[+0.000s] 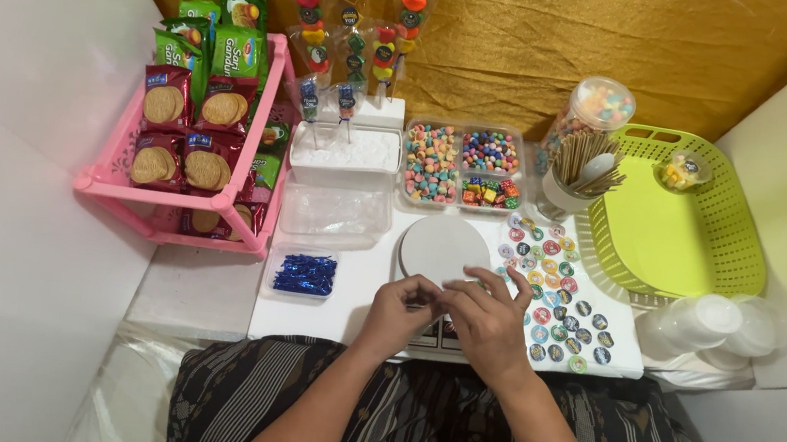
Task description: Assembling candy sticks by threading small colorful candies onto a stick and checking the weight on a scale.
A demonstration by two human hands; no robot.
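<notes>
Lap: a dark striped cloth (450,422) is lying nearest the camera, with both forearms reaching forward over it to the white table (346,304).
Left hand: the left hand (396,311) is curling at the near edge of the table, fingertips pinched narrowly together against the other hand; what they are pinching is too small to tell.
Right hand: the right hand (490,324) is meeting it, thumb and forefinger closing narrowly at the same spot while the other fingers are spreading loosely towards the stickers.
Thing being worked: whatever is being held is sitting between the two sets of fingertips, just in front of the round white scale (442,249) and partly over its near edge.
Stickers: small round stickers (551,296) are lying in rows just right of the hands, some in colour, some dark.
Doing it well: by my judgement, peeling or pinching something this small is going best with the wrists resting on the table and the pull kept slow and flat, so nothing curls or tears.
Around: a tub of blue foil pieces (304,273) is sitting to the left, trays of coloured sweets (463,165) beyond the scale, a pink rack of biscuit packets (192,146) far left, a green basket (681,222) far right.
</notes>
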